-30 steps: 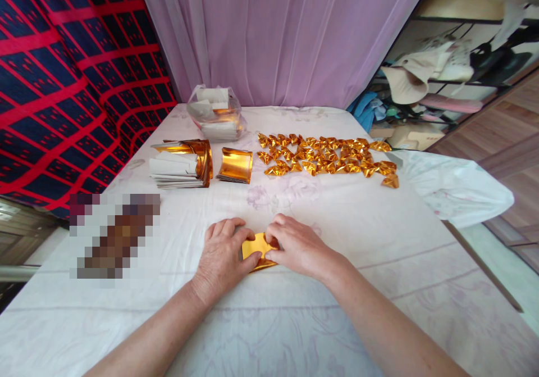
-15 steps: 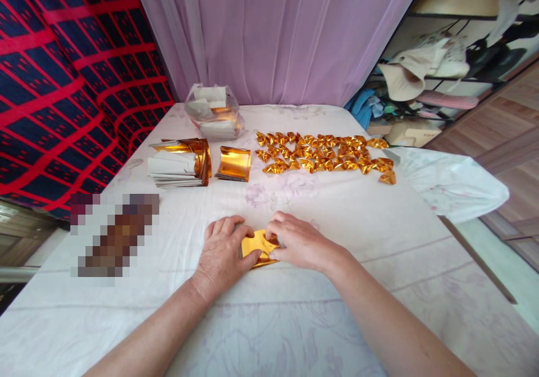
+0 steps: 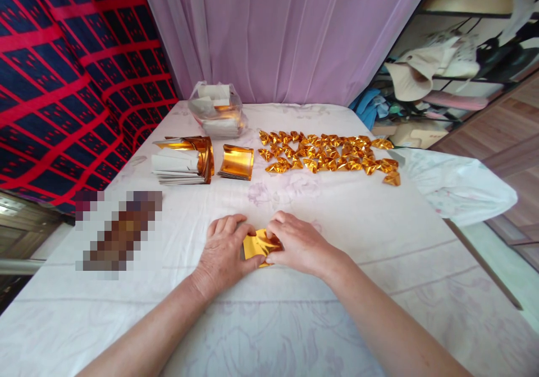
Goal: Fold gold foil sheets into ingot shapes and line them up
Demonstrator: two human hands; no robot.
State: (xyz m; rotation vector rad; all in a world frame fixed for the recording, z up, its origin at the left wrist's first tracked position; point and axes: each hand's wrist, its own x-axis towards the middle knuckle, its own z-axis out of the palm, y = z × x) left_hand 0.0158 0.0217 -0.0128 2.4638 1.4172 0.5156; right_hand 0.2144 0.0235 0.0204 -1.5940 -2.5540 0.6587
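A sheet of gold foil paper [image 3: 257, 244] lies on the table between my hands, partly folded. My left hand [image 3: 225, 249] grips its left side, thumb along the near edge and forefinger at the far edge. At the right side my right hand [image 3: 295, 240] pinches the sheet, its thumb close to the left thumb. Parts of the sheet are hidden under the fingers. Beyond my hands stand a small stack of gold foil paper [image 3: 237, 162] and a larger fanned stack of foil paper [image 3: 181, 163]. Several folded gold foil pieces [image 3: 328, 151] lie in rows at the back right.
A clear plastic bag [image 3: 217, 113] of paper sits at the table's back left. A blurred-out object [image 3: 122, 231] lies on the left. Beyond the right edge are a white plastic bag [image 3: 463, 183] and shelves with a pale cap [image 3: 410, 73]. The tablecloth [image 3: 269, 332] is white and floral.
My right thumb has moved left and down along the sheet's near edge, nearer my left thumb. The near edge now looks folded in more. The view has shifted slightly.
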